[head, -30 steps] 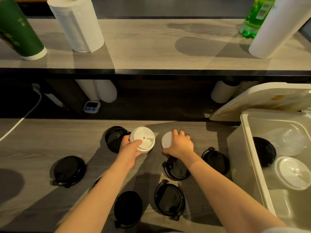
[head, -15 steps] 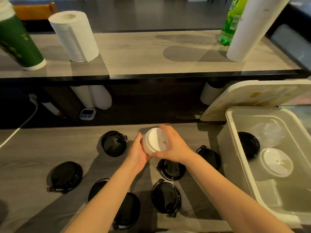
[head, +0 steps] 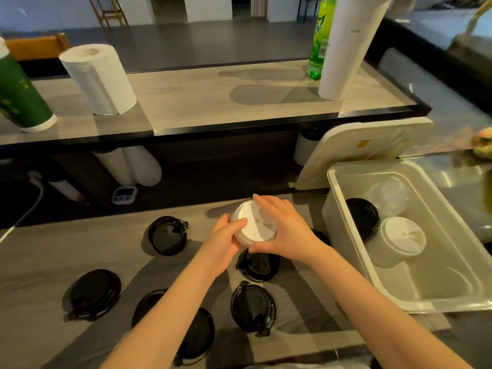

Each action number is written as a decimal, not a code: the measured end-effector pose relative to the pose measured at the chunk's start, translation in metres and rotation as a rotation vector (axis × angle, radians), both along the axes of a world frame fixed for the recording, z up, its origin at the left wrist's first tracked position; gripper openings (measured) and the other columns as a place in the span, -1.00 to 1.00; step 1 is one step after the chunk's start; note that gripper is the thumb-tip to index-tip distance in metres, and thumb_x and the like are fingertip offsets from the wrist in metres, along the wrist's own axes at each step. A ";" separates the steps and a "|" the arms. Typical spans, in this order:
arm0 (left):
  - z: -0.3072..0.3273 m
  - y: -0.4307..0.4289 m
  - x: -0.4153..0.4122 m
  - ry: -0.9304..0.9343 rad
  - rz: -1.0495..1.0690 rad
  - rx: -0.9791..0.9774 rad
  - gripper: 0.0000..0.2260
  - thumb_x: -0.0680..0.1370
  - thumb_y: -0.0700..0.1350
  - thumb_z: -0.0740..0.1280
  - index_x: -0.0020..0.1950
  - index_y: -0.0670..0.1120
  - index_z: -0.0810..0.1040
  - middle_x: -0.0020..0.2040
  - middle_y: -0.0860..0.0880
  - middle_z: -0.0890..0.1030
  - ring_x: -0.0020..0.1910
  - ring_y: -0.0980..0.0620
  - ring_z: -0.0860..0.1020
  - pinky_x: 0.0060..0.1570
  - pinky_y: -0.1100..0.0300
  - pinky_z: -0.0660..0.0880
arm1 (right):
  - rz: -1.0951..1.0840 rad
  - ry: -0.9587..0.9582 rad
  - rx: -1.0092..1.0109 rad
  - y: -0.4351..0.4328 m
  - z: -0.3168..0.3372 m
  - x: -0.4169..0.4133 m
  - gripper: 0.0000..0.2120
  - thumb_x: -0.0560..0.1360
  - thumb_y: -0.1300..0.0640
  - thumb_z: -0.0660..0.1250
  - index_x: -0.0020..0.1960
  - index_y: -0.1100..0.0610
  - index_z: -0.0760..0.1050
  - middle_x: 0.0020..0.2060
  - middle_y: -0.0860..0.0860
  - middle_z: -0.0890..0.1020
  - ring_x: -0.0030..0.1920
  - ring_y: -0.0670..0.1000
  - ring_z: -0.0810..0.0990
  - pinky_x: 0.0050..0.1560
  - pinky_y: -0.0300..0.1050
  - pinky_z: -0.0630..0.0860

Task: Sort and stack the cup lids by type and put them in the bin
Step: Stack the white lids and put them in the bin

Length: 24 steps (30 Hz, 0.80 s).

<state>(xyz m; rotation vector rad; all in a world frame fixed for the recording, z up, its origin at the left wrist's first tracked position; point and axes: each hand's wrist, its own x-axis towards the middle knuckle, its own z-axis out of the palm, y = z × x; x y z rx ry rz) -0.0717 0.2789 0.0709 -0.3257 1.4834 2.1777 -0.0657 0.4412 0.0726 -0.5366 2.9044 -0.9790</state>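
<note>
The held lids (head: 255, 227) sat between the left hand (head: 226, 241) on their left and the right hand (head: 285, 230) on their right, above the middle of the counter (head: 40, 251). Loose lids (head: 253, 307) lay on the counter left of, under and nearer than the hands. The bin (head: 372, 165) stood at the right, three lids inside it, with its cover (head: 359, 150) leaning just behind. On the far shelf (head: 213, 102), a paper roll (head: 98, 78) stood at the left and a bottle (head: 318, 43) at the right. A timer (head: 123, 194) lay under the shelf.
</note>
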 end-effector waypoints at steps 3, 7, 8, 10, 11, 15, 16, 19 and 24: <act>0.011 0.017 -0.001 0.053 -0.040 -0.023 -0.80 0.58 -0.20 0.20 0.20 -0.14 0.43 0.02 -0.13 0.59 -0.06 -0.02 0.60 -0.22 0.15 0.53 | -0.032 0.022 -0.024 0.016 0.015 0.008 -0.01 0.28 -0.16 0.51 0.53 0.03 0.05 0.43 -0.03 0.25 0.39 0.03 0.22 0.31 -0.17 0.20; 0.031 0.055 -0.003 0.087 -0.110 -0.012 -0.90 0.59 -0.17 0.19 0.06 -0.11 0.47 -0.10 -0.05 0.60 -0.16 0.05 0.58 -0.36 0.24 0.52 | -0.079 0.051 -0.044 0.053 0.037 0.021 0.01 0.30 -0.13 0.52 0.54 0.03 -0.02 0.43 -0.02 0.23 0.39 0.00 0.21 0.33 -0.16 0.21; 0.035 0.066 -0.003 0.106 -0.145 -0.018 -0.89 0.59 -0.15 0.20 0.07 -0.11 0.48 -0.09 -0.05 0.60 -0.15 0.05 0.58 -0.33 0.24 0.52 | -0.102 0.052 -0.035 0.064 0.041 0.025 0.02 0.30 -0.11 0.52 0.54 0.02 -0.04 0.42 -0.02 0.23 0.38 -0.01 0.21 0.33 -0.16 0.21; 0.041 0.088 -0.001 0.150 -0.228 -0.043 -0.83 0.59 -0.11 0.21 0.14 -0.11 0.47 -0.03 -0.05 0.60 -0.09 0.06 0.58 -0.24 0.22 0.51 | -0.156 0.055 -0.021 0.085 0.046 0.035 0.01 0.28 -0.11 0.50 0.53 0.00 -0.03 0.39 -0.02 0.25 0.33 -0.01 0.25 0.31 -0.15 0.23; 0.044 0.100 0.001 0.165 -0.272 -0.057 -0.79 0.59 -0.10 0.22 0.19 -0.12 0.46 0.00 -0.05 0.60 -0.06 0.05 0.58 -0.20 0.21 0.51 | -0.182 0.070 -0.011 0.095 0.046 0.040 -0.01 0.26 -0.12 0.47 0.53 0.00 0.00 0.36 -0.02 0.27 0.29 0.01 0.28 0.29 -0.13 0.26; 0.048 0.143 0.009 0.167 -0.382 -0.095 -0.75 0.59 -0.06 0.21 0.24 -0.12 0.44 0.05 -0.06 0.59 0.01 0.02 0.58 -0.10 0.18 0.53 | -0.295 0.059 -0.015 0.132 0.046 0.055 -0.06 0.19 -0.09 0.42 0.48 0.00 0.09 0.25 -0.11 0.29 0.23 -0.04 0.29 0.27 -0.09 0.31; 0.050 0.154 0.010 0.166 -0.420 -0.092 -0.78 0.60 -0.05 0.20 0.20 -0.09 0.46 0.04 -0.06 0.59 0.01 0.01 0.58 -0.05 0.14 0.54 | -0.328 0.044 -0.031 0.143 0.045 0.059 -0.06 0.18 -0.11 0.41 0.47 -0.03 0.10 0.24 -0.14 0.28 0.23 -0.06 0.27 0.26 -0.10 0.31; 0.055 0.187 0.006 0.207 -0.489 -0.125 -0.80 0.63 -0.02 0.14 0.10 -0.06 0.51 -0.07 -0.04 0.60 -0.08 0.01 0.59 0.04 0.05 0.55 | -0.454 -0.004 -0.155 0.180 0.044 0.070 -0.06 0.17 0.00 0.49 0.44 -0.05 0.12 0.22 -0.12 0.27 0.28 -0.03 0.27 0.22 -0.15 0.28; 0.041 0.221 -0.013 0.869 -0.552 -0.910 -0.70 0.57 -0.07 0.23 0.27 -0.12 0.50 0.19 -0.04 0.56 0.21 -0.01 0.49 0.19 0.15 0.40 | -0.605 -0.072 0.102 0.238 0.035 0.082 -0.04 0.24 0.02 0.51 0.49 -0.04 0.04 0.31 -0.02 0.27 0.33 0.06 0.22 0.19 -0.14 0.24</act>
